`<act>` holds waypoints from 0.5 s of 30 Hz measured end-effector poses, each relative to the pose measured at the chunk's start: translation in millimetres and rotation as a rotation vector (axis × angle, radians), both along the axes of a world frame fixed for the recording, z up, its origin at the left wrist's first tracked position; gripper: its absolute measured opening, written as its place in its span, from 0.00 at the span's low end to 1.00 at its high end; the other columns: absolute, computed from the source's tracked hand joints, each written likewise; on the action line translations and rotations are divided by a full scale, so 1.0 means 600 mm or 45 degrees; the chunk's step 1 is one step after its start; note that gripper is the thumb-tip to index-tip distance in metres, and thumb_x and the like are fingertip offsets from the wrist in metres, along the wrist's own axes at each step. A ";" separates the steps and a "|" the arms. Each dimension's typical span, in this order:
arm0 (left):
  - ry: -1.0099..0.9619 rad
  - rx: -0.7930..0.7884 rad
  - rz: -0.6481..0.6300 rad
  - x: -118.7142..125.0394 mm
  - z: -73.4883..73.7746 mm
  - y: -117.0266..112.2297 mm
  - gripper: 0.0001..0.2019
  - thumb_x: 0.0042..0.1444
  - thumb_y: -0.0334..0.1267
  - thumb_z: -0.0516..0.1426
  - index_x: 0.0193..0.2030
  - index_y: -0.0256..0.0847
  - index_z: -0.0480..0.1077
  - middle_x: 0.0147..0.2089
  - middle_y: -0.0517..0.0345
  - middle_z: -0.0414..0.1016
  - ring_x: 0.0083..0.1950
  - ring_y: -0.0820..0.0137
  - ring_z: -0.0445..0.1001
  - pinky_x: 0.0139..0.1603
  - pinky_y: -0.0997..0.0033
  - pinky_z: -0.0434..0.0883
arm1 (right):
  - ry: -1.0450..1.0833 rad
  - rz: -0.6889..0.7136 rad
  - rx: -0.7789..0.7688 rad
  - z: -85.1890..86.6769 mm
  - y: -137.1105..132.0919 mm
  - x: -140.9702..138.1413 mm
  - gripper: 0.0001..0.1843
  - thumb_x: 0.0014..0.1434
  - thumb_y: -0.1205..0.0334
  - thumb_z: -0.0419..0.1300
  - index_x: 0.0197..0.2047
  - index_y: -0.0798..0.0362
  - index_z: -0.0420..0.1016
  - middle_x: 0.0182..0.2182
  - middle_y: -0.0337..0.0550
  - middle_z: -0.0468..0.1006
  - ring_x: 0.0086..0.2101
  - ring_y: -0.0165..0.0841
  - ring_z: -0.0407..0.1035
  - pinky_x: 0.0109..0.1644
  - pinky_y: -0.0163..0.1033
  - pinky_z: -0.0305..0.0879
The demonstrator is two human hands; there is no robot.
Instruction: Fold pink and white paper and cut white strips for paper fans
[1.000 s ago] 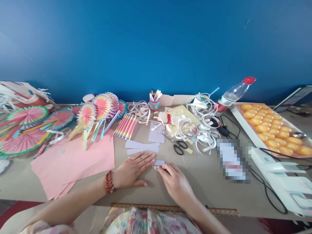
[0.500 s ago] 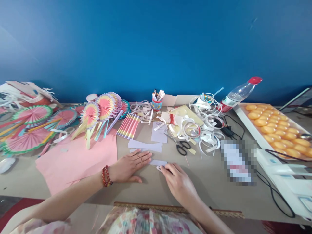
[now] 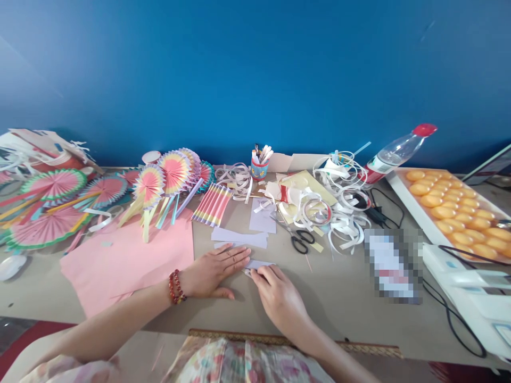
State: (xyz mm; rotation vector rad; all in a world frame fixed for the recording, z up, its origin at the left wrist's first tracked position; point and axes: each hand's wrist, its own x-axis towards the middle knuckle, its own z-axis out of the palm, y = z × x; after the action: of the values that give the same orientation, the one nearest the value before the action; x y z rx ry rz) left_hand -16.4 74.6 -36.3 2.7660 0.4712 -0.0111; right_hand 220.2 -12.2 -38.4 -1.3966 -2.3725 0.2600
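My left hand [image 3: 213, 272] lies flat with its fingers stretched over a lavender paper strip [image 3: 259, 264], which pokes out to the right of the fingertips. Curled on the near edge of that strip is my right hand [image 3: 279, 295], its fingers closed on a small whitish object [image 3: 247, 272] too small to name. The two hands are a short way apart. Just beyond the left fingers lie cut lavender strips [image 3: 239, 236] and a lavender paper piece [image 3: 262, 217]. A pleated striped paper [image 3: 212, 205] sits behind them.
Black-handled scissors [image 3: 302, 240] lie right of centre, near tangled white paper strips [image 3: 345, 213]. Pink paper [image 3: 136, 260] and folded paper fans [image 3: 56, 186] cover the left. A bottle [image 3: 395, 154], pen cup [image 3: 259, 169] and tray of yellow domes [image 3: 459, 207] stand farther back.
My right hand has slid left along the near edge of the lavender strip, carrying the small whitish object closer to my left fingers. My left hand stays flat in place.
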 end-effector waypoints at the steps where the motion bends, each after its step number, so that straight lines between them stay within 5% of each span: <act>1: -0.008 -0.003 0.000 0.000 0.000 0.000 0.44 0.63 0.63 0.46 0.74 0.40 0.31 0.75 0.47 0.39 0.75 0.58 0.41 0.73 0.53 0.37 | 0.003 -0.001 -0.007 0.000 0.001 -0.002 0.14 0.63 0.74 0.53 0.49 0.55 0.75 0.36 0.46 0.75 0.38 0.37 0.69 0.45 0.40 0.70; 15: 0.002 0.066 0.161 -0.016 0.021 -0.011 0.38 0.67 0.57 0.44 0.74 0.40 0.31 0.75 0.49 0.39 0.75 0.60 0.38 0.73 0.53 0.36 | 0.039 0.087 -0.063 0.002 0.014 0.024 0.15 0.66 0.73 0.49 0.47 0.54 0.75 0.37 0.46 0.73 0.39 0.36 0.68 0.44 0.39 0.68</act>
State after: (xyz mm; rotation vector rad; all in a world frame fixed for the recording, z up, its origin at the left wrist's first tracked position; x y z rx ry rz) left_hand -25.8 68.3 -23.8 2.7815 0.6547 0.0290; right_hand 234.8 -3.5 -37.3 -1.3249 -2.4067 0.3580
